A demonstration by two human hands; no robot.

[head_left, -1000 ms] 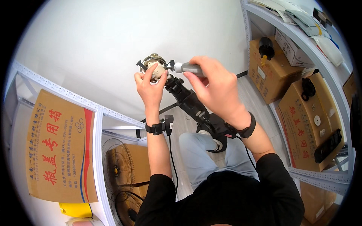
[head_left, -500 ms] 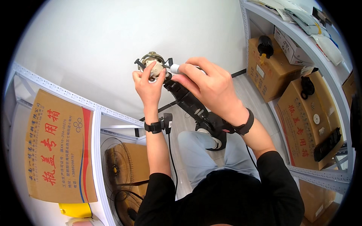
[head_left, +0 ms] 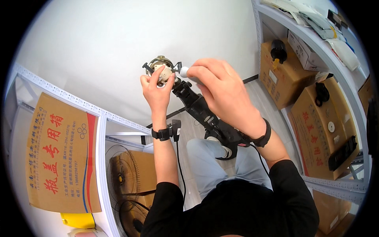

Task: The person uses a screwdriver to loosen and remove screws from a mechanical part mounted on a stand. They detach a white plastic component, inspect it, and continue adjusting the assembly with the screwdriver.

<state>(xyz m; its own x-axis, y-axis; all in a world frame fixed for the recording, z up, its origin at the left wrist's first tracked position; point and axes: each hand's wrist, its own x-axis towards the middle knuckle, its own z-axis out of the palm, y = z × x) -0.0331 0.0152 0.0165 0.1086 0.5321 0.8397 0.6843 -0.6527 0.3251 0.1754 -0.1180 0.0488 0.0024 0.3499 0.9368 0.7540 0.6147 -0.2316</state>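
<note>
A fan motor with a cream plastic gearbox sits at the top of a black fan stand. My left hand grips this gearbox, with the thumb and fingers on either side of it. A short black rod sticks out at the motor's left. Just right of the motor, my right hand is closed round what looks like a screwdriver, its white rounded end showing. Its tip, against the motor's right side, is hard to make out. The stand's base lies between my feet.
Wire fan guards lean by the left shelf, beside a printed carton. On the right shelf, cartons carry a black motor cover, a black ring-shaped part, a white disc and a black panel. A white wall stands ahead.
My right hand has turned and its wrist has shifted a little right, so more of the hand's back shows. The tool's white end has tilted. My left hand stays on the gearbox.
</note>
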